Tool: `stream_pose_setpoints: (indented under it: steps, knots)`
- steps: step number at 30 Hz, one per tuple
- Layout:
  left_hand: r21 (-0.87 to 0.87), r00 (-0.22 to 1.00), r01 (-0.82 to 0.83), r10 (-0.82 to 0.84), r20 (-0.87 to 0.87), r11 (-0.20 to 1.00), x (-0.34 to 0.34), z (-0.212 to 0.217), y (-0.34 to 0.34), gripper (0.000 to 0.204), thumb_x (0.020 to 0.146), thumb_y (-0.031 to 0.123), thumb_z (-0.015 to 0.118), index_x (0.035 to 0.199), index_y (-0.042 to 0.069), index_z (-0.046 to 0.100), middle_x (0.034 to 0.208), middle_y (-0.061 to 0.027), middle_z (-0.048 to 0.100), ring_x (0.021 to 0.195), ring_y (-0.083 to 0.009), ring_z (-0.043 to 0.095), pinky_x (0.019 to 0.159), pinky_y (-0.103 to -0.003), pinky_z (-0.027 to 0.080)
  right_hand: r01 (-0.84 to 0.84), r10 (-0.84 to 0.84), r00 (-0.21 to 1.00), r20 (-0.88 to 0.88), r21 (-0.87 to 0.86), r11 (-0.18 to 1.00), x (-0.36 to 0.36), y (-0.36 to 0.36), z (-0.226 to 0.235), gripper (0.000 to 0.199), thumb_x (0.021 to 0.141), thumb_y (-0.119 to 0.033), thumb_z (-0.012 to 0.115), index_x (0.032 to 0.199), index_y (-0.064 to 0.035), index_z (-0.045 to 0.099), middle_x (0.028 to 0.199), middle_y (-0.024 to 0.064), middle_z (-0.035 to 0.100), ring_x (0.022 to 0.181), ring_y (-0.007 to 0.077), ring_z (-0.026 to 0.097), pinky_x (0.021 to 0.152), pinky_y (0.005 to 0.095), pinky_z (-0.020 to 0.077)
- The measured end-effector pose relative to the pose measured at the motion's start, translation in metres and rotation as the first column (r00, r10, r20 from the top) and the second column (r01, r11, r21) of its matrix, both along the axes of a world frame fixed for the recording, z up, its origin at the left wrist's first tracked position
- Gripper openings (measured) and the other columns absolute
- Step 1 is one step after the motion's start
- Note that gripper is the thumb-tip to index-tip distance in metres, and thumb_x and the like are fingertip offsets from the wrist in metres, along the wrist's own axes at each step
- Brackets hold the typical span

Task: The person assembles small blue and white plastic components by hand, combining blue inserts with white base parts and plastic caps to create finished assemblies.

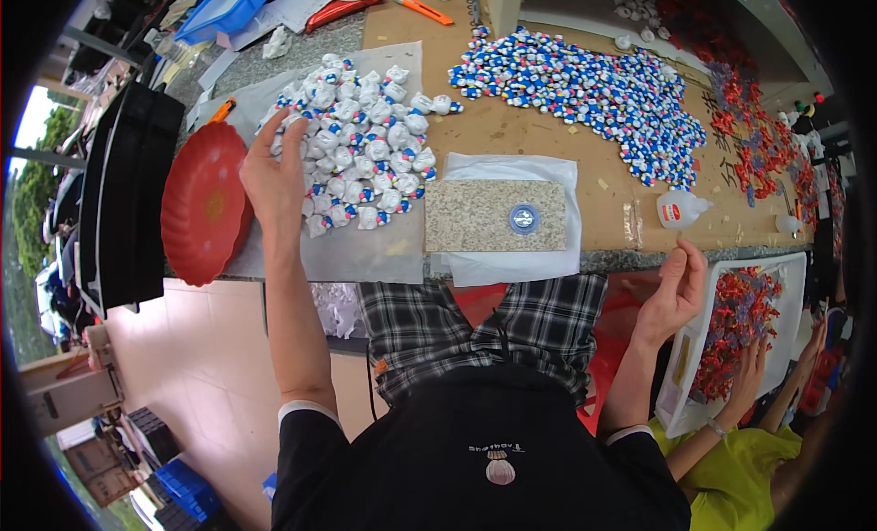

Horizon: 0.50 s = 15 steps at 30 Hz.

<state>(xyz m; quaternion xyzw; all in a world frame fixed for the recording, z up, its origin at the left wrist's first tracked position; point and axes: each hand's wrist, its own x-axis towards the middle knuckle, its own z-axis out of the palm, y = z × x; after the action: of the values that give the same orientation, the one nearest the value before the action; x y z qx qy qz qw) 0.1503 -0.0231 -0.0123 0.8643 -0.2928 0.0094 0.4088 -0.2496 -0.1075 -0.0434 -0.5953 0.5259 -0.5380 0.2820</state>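
Note:
My left hand point(273, 170) reaches over the left edge of a pile of small white figurines with blue bases point(370, 134). Its thumb and fingers are apart at the tips, with figurines just beyond them. To the right, my right hand point(673, 294) is raised at the table's front edge with thumb and fingers drawn together. Whatever those fingers may pinch is too small to make out. Just above it a white squeeze bottle with a red label point(681, 210) lies on its side. Between the hands, a speckled stone slab point(466, 216) bears a small round blue-and-clear piece point(523, 220).
A red scalloped dish point(206, 202) stands by my left forearm, beside black trays point(137, 184). Many small blue-and-white pieces point(575, 93) spread across the back. A person's hand point(749, 376) rests at a white bin point(790, 284) of red pieces on the right. An orange cutter point(423, 9) lies far back.

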Motion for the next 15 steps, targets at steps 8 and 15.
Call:
stream_pose_setpoints:
  steps: [8,15]
  knots:
    - [-0.498,0.934,-0.014,-0.167,-0.316,0.867,0.010,-0.013,0.033,0.033,0.090,0.019,0.053,0.117,-0.001,0.053,0.070,0.0014,0.051,0.055,-0.0002,0.041,0.039,-0.018,0.028,0.090,-0.114,0.950,-0.290,-0.094,0.992,0.007,-0.039,-0.001,0.052,0.072,-0.012,0.072,0.116,-0.0022,0.046,0.109,0.0071,0.052,0.092,0.0183,0.046,0.080,0.0308,0.0380]
    - [-0.670,0.468,-0.224,-0.524,-0.711,0.708,-0.054,-0.004,0.061,0.038,0.094,0.021,0.045,0.126,0.001,0.040,0.081,-0.0006,0.051,0.052,-0.0052,0.040,0.037,-0.018,0.029,0.024,-0.023,0.979,-0.204,0.005,1.000,0.002,-0.054,-0.006,0.025,0.078,-0.010,0.067,0.098,0.0023,0.057,0.099,0.0095,0.059,0.085,0.0179,0.055,0.076,0.0297,0.0421]
